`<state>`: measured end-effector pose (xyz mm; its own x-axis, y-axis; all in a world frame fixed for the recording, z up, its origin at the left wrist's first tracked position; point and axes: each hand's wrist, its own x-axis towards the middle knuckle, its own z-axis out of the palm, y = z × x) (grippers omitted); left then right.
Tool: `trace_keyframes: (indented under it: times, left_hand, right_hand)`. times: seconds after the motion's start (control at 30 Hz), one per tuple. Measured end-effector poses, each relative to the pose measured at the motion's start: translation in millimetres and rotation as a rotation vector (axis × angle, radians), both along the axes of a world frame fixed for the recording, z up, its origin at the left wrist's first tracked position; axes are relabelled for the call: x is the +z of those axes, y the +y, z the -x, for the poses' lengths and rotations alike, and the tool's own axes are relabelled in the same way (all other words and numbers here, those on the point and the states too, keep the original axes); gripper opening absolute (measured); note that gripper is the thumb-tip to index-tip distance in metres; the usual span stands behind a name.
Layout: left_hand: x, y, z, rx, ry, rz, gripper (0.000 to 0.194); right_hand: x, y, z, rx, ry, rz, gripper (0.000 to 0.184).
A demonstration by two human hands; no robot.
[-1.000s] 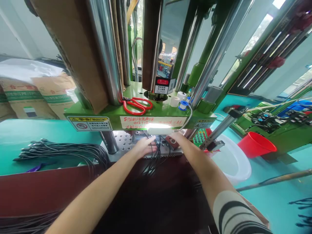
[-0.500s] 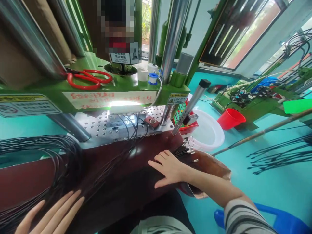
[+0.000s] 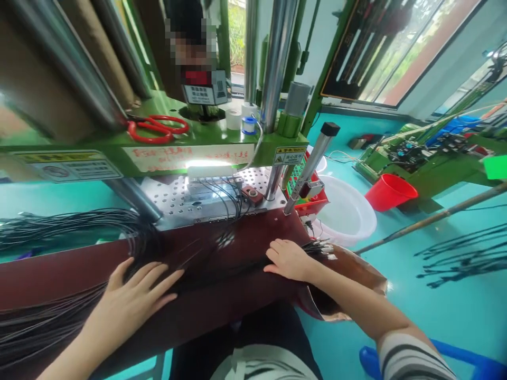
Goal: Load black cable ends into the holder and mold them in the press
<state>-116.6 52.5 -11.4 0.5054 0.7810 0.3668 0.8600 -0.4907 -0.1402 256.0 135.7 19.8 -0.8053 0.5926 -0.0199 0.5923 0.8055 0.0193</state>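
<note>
My left hand (image 3: 132, 295) lies over the black cables on the left of the dark red bench top, its fingers spread. At the bench's right end my right hand (image 3: 291, 259) is curled round a bundle of black cables (image 3: 237, 270); the undersides of its fingers are hidden. Metal connector ends (image 3: 327, 247) of that bundle stick out beyond the hand. A thick loop of black cables (image 3: 91, 224) hangs at the left. Several thin cables (image 3: 229, 198) run out of the lit metal mould (image 3: 212, 192) onto the bench top (image 3: 253, 232).
The green press (image 3: 158, 150) stands ahead, with red-handled scissors (image 3: 156, 129) and a blue-white spool (image 3: 249, 125) on it. A metal post (image 3: 312, 166) rises at the bench's right corner. Beyond are a white tub (image 3: 366, 224), a red bucket (image 3: 392, 192) and a brown open container (image 3: 356, 269).
My left hand has moved up and right onto the cables. My right hand's spread fingers have drawn together round the bundle. The view has shifted slightly.
</note>
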Motion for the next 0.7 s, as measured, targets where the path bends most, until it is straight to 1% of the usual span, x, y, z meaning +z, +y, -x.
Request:
trace_keyframes:
  times: [0.03,0.07,0.13,0.17,0.2,0.27,0.3,0.33,0.4,0.47,0.5,0.53,0.6,0.7]
  left_hand:
    - [4.0,-0.6,-1.7,-0.012,0.027,-0.004,0.039]
    - [8.6,-0.7,-3.7,-0.021,0.010,-0.001,0.039]
    - [19.5,4.7,-11.0,-0.027,-0.114,0.051,0.044]
    - [25.4,12.3,-16.9,-0.010,-0.212,0.094,0.045]
    - [31.1,24.2,-24.2,0.025,-0.327,0.145,0.044]
    - [40.1,60.2,-42.0,0.145,-0.572,0.250,0.039]
    - [42.6,82.9,-51.4,0.222,-0.691,0.290,0.038]
    - [43.8,107.1,-60.2,0.308,-0.797,0.322,0.039]
    - [42.4,153.9,-74.2,0.573,-0.936,0.351,0.040]
    - [38.4,190.4,-82.0,0.684,-0.969,0.331,0.040]
    - [36.1,203.2,-83.5,0.711,-0.968,0.315,0.040]
    - [33.9,212.3,-83.7,0.722,-0.961,0.301,0.040]
    - [29.8,221.5,-81.2,0.747,-0.945,0.282,0.036]
    - [25.1,221.4,-73.4,0.758,-0.912,0.275,0.030]
  right_hand:
    - [3.0,1.6,-1.4,0.004,0.025,0.036,0.042]
    - [6.6,4.4,-2.2,0.012,0.066,0.083,0.042]
    - [15.1,15.9,-0.2,0.014,0.192,0.201,0.039]
    - [19.5,25.9,3.4,-0.001,0.278,0.254,0.035]
    - [23.4,39.0,9.1,-0.031,0.374,0.294,0.030]
    - [28.5,73.8,26.6,-0.173,0.575,0.355,0.023]
    - [29.5,94.0,37.8,-0.268,0.662,0.379,0.023]
    - [29.3,114.8,50.1,-0.403,0.727,0.415,0.025]
    - [26.4,153.0,75.5,-0.524,0.740,0.442,0.032]
    - [21.8,181.1,98.4,-0.561,0.703,0.445,0.032]
    - [19.3,190.5,107.9,-0.566,0.682,0.439,0.029]
    - [16.9,197.1,115.7,-0.570,0.659,0.428,0.023]
    - [12.4,203.7,126.6,-0.578,0.611,0.384,0.014]
    - [6.9,204.9,134.0,-0.594,0.561,0.276,0.013]
